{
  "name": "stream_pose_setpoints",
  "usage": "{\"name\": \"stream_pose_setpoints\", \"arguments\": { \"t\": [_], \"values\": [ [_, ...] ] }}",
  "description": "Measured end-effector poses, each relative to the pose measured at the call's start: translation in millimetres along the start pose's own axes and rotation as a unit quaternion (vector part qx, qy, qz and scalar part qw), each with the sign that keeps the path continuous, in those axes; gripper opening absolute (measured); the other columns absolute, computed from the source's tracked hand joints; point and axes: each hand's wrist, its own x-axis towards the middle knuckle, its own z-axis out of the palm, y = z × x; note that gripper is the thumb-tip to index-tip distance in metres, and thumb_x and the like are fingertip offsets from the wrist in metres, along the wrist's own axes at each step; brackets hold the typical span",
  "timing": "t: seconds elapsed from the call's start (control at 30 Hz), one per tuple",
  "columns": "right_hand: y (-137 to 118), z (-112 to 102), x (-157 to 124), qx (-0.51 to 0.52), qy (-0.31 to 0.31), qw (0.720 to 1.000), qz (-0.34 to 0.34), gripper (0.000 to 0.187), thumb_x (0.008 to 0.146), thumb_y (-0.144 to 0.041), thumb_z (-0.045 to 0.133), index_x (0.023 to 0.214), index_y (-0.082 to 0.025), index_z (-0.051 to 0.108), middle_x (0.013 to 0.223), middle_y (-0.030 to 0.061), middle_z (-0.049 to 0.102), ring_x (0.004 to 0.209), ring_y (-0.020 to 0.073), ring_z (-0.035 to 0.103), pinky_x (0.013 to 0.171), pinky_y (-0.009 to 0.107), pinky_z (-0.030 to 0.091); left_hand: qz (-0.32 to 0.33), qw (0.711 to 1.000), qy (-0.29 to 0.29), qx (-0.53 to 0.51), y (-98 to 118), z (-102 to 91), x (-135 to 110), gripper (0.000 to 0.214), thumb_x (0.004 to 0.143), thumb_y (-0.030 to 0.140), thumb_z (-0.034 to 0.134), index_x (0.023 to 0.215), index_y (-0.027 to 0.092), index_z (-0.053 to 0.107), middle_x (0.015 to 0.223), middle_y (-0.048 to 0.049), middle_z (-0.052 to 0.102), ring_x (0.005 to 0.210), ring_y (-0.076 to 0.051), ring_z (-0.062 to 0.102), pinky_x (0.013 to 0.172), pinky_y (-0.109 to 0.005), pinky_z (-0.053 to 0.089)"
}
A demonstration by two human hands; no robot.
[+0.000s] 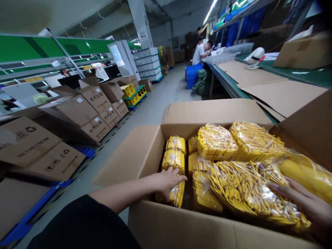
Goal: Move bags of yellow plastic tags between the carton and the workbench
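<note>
A large open cardboard box (145, 155) stands right in front of me, filled with clear plastic bags of yellow parts. My left hand (168, 181) reaches into its left side and grips a small yellow packet (178, 193) at the near end of a row of such packets (174, 158). My right hand (307, 200) lies at the lower right with fingers stretched flat against a big bag of yellow parts (249, 190). More full bags (218, 141) sit behind it.
Stacks of cardboard boxes (85, 110) on blue pallets line the left of a grey aisle (160, 97). A green workbench (293, 74) with flattened cardboard runs along the right. People sit working at its far end (201, 52).
</note>
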Motion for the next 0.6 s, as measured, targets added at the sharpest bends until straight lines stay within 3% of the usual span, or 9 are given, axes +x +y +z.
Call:
{"name": "stream_pose_setpoints", "arguments": {
  "t": [0.07,0.13,0.27,0.43,0.5,0.6],
  "values": [
    [-4,-1,-5,0.002,0.0,1.0,0.022,0.083,0.07,-0.054,0.052,0.14,-0.022,0.02,0.144,-0.0058,0.003,0.132,0.0202,-0.002,0.09,0.031,0.05,-0.004,0.999,-0.036,0.002,1,13.8,7,0.102,0.043,0.036,0.076,0.133,0.027,0.03,0.117,-0.0181,0.036,0.101,-0.041,0.038,0.068,-0.058,0.042],
    [-4,-2,-9,0.006,-0.017,0.999,0.027,0.087,0.073,-0.053,0.052,0.142,-0.021,0.01,0.144,-0.0047,0.002,0.132,0.019,-0.001,0.091,0.029,0.048,-0.01,0.999,-0.048,-0.004,-3,18.1,13,0.104,0.041,0.036,0.077,0.133,0.027,0.029,0.118,-0.0179,0.035,0.102,-0.041,0.037,0.069,-0.059,0.042],
    [2,-10,-5,0.025,-0.054,0.998,0.015,0.063,0.075,-0.052,0.053,0.129,-0.027,0.032,0.144,0.0011,0.009,0.131,0.0225,0.012,0.085,0.029,0.05,0.009,1.0,-0.028,-0.009,-6,17.3,17,0.109,0.041,0.038,0.077,0.135,0.025,0.024,0.118,-0.0155,0.034,0.105,-0.037,0.036,0.078,-0.054,0.042],
    [12,-21,13,0.044,-0.088,0.995,-0.006,0.052,0.078,-0.049,0.053,0.121,-0.028,0.034,0.143,0.0048,0.019,0.13,0.0236,0.021,0.099,0.036,0.037,0.028,0.995,-0.094,-0.028,-9,6.9,19,0.103,0.049,0.038,0.077,0.137,0.025,0.025,0.128,-0.0155,0.031,0.117,-0.036,0.029,0.092,-0.056,0.032],
    [15,-22,18,0.071,-0.108,0.992,-0.012,0.052,0.075,-0.047,0.058,0.119,-0.028,0.037,0.137,0.0056,0.033,0.123,0.0241,0.035,0.101,0.038,0.034,0.051,0.995,-0.056,-0.071,-8,-10.9,21,0.089,0.055,0.039,0.074,0.133,0.021,0.035,0.13,-0.0148,0.034,0.12,-0.034,0.03,0.099,-0.051,0.026],
    [18,-17,21,0.155,-0.116,0.981,-0.017,0.055,0.072,-0.044,0.06,0.118,-0.024,0.039,0.124,0.0079,0.047,0.108,0.0238,0.051,0.09,0.037,0.045,0.089,0.97,0.046,-0.22,3,-41.4,28,0.066,0.07,0.042,0.064,0.127,0.018,0.041,0.125,-0.0126,0.043,0.116,-0.025,0.039,0.102,-0.04,0.029]
  ]
}}
